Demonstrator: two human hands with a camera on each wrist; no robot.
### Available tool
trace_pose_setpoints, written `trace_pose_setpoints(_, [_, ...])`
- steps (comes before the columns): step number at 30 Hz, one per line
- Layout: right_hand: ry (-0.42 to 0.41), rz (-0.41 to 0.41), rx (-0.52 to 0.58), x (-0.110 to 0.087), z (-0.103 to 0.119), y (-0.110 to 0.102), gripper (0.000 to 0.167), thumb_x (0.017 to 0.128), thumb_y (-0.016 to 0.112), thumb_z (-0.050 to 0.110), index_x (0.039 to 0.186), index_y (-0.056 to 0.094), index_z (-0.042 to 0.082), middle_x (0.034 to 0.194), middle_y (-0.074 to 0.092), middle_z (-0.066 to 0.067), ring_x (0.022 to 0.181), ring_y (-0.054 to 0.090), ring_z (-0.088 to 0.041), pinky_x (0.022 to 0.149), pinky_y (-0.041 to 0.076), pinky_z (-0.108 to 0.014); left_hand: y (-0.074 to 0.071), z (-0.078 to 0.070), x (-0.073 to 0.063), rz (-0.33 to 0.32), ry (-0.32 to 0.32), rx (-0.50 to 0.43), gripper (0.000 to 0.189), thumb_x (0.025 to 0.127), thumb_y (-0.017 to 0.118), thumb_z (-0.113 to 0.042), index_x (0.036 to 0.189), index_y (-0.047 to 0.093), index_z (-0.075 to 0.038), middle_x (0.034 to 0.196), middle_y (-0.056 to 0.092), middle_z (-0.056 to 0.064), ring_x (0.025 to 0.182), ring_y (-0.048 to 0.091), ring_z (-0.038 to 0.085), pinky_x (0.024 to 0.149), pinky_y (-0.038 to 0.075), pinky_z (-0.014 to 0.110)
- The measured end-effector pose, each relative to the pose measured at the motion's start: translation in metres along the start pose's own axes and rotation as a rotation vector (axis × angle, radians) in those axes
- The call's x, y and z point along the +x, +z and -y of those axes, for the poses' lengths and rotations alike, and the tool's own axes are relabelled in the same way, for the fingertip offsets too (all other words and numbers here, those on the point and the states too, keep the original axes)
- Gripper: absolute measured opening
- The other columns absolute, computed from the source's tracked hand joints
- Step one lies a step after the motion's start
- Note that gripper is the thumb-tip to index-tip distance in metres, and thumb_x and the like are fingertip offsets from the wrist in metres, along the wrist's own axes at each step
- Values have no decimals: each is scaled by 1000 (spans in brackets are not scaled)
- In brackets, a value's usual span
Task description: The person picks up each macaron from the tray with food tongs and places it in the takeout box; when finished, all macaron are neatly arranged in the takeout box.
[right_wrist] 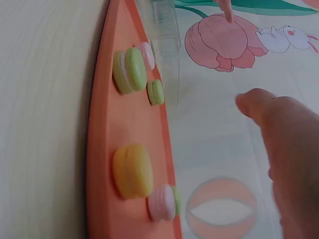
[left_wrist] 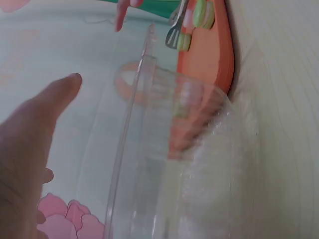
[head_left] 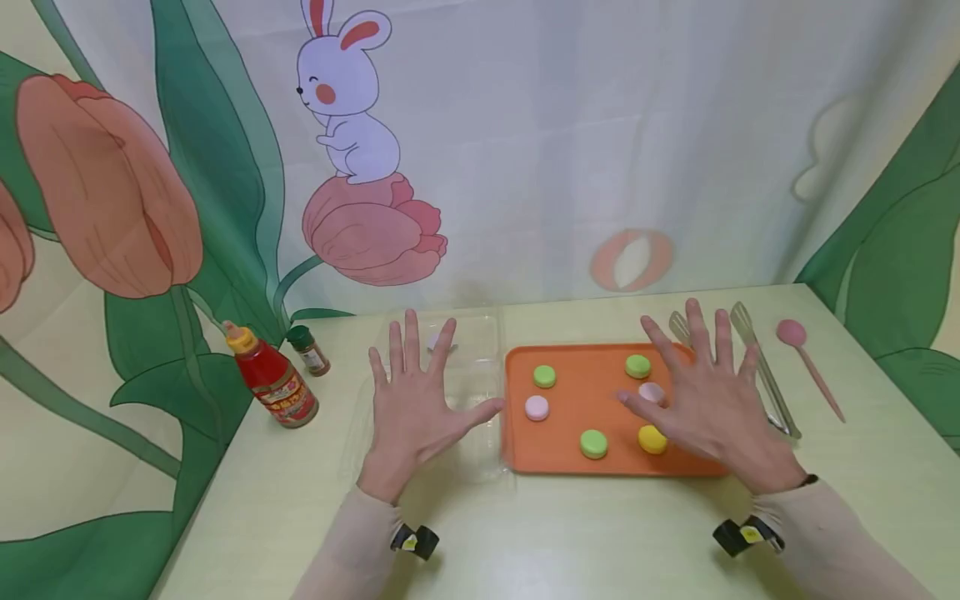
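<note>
My left hand [head_left: 412, 408] is spread with straight fingers over a clear plastic container [head_left: 477, 454] and holds nothing. The right hand [head_left: 712, 412], also spread and holding nothing, hovers over the right end of an orange tray [head_left: 577, 417]. On that tray lie several macarons: a yellow macaron [right_wrist: 132, 171], pink macarons [head_left: 537, 407] and green macarons [head_left: 593, 443]. Both hands look raised above the things below them. A small pale object [head_left: 441, 342] sits at the container's back part, partly hidden by the left fingers; its kind is unclear.
A red sauce bottle [head_left: 277, 383] with a yellow cap and a small green-capped spice jar [head_left: 309, 351] stand at the left. Metal tongs [head_left: 776, 387], partly behind the right hand, and a pink spoon [head_left: 812, 367] lie at the right. A printed curtain [head_left: 525, 167] hangs behind the table.
</note>
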State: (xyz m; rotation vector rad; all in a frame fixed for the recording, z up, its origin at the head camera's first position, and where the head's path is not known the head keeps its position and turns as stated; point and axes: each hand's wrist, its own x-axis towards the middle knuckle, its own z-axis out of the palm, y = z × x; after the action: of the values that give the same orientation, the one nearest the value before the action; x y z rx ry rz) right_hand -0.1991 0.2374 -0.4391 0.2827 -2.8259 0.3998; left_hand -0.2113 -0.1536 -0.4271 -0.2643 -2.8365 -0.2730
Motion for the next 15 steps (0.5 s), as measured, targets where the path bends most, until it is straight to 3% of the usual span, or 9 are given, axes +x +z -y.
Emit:
trace_pose_setpoints(3, [20, -99, 36, -3, -11, 0, 101, 97, 71, 68, 177, 30, 22, 183, 4, -30, 165, 8, -62, 117, 25, -91, -5, 13, -4, -69, 2, -70, 123, 82, 60, -96, 179, 27, -29, 187, 3, 17, 173, 6, 41, 137, 4, 67])
trace_pose_setpoints(5, [48, -159, 74, -6, -19, 1, 97, 96, 75, 60, 174, 35, 18, 179, 15, -31, 160, 23, -61, 107, 43, -87, -8, 23, -7, -122, 0, -116, 117, 83, 65, -91, 175, 36, -24, 186, 15, 17, 170, 19, 42, 137, 14, 66])
trace_pose_setpoints(7, [74, -209, 112, -9, -27, 2, 94, 95, 78, 54, 171, 40, 15, 175, 25, -30, 151, 36, -61, 91, 52, -84, -11, 34, -11, -165, -11, -149, 112, 85, 69, -85, 172, 41, -22, 183, 26, 17, 166, 31, 42, 133, 26, 69])
trace_pose_setpoints(10, [108, -263, 190, -14, -39, 4, 92, 93, 83, 47, 167, 44, 10, 167, 35, -29, 140, 45, -58, 79, 53, -80, -16, 51, -20, -216, -37, -208, 101, 88, 75, -76, 169, 48, -21, 176, 41, 13, 156, 45, 40, 121, 42, 72])
trace_pose_setpoints(15, [148, -307, 329, -21, -63, 4, 87, 96, 84, 36, 166, 44, 3, 160, 39, -31, 141, 42, -55, 100, 45, -82, -22, 78, -36, -257, -82, -335, 87, 92, 82, -58, 165, 52, -22, 167, 53, 8, 151, 52, 35, 116, 48, 71])
